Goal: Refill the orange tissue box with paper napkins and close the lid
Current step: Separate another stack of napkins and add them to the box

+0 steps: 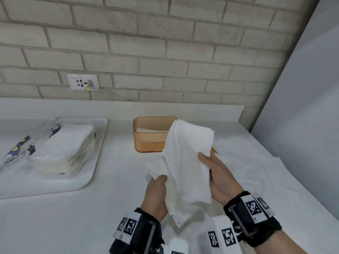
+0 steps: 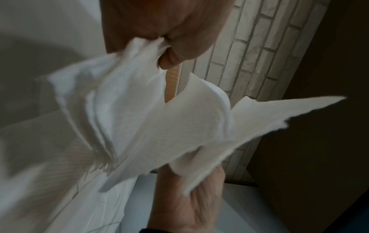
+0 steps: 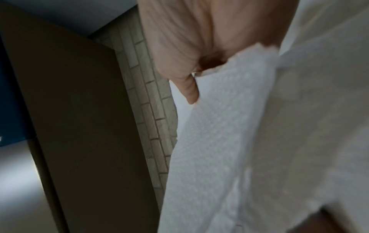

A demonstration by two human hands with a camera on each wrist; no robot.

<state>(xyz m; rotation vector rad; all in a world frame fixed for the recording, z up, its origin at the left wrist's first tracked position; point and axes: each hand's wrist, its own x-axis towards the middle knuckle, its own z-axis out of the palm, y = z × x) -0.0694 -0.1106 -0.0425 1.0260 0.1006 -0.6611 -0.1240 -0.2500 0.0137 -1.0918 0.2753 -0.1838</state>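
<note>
The translucent orange tissue box point(image 1: 149, 136) stands lidless on the white counter near the wall, with a few napkins lying inside it. In front of it both hands hold up a stack of white paper napkins point(image 1: 189, 162). My left hand point(image 1: 156, 195) grips the stack's left edge from below, thumb on top. My right hand point(image 1: 214, 173) holds the right edge, thumb pressed on the front sheet. In the left wrist view the napkins point(image 2: 149, 119) fan out from the pinching fingers. In the right wrist view the embossed napkins point(image 3: 229, 134) lie against my palm. A sliver of an orange thing point(image 1: 215, 150) shows behind my right hand.
A white tray point(image 1: 99, 149) at the left carries an opened plastic pack of napkins point(image 1: 55, 143). More white paper sheets point(image 1: 247, 162) lie spread on the counter at the right. A wall socket with a plugged cable point(image 1: 83, 82) sits on the brick wall. A grey panel point(image 1: 302, 107) bounds the right side.
</note>
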